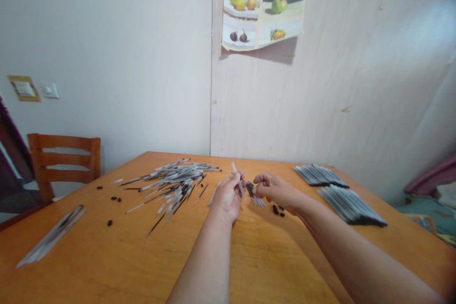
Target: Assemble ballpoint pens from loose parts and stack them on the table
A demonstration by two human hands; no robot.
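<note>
My left hand [228, 197] is closed around a whitish, see-through pen barrel [234, 167], which pokes up above the thumb at a slant. To its right, my right hand [272, 187] has its fingers curled, with the tips at a small heap of black-ended pen parts [257, 200]. Whatever lies between those fingertips is too small to make out. Several small black pieces [275, 209] rest on the table just below the right hand. Left of my left hand spreads a loose pile of clear and black pen parts [178, 178], lying in many directions.
Two neat rows of clear pens with black ends, the far row [318, 175] and the near row [351, 205], lie at the right of the wooden table [142, 270]. A thin bundle of tubes [52, 237] lies at the left. Beyond the left edge stands a wooden chair [66, 157].
</note>
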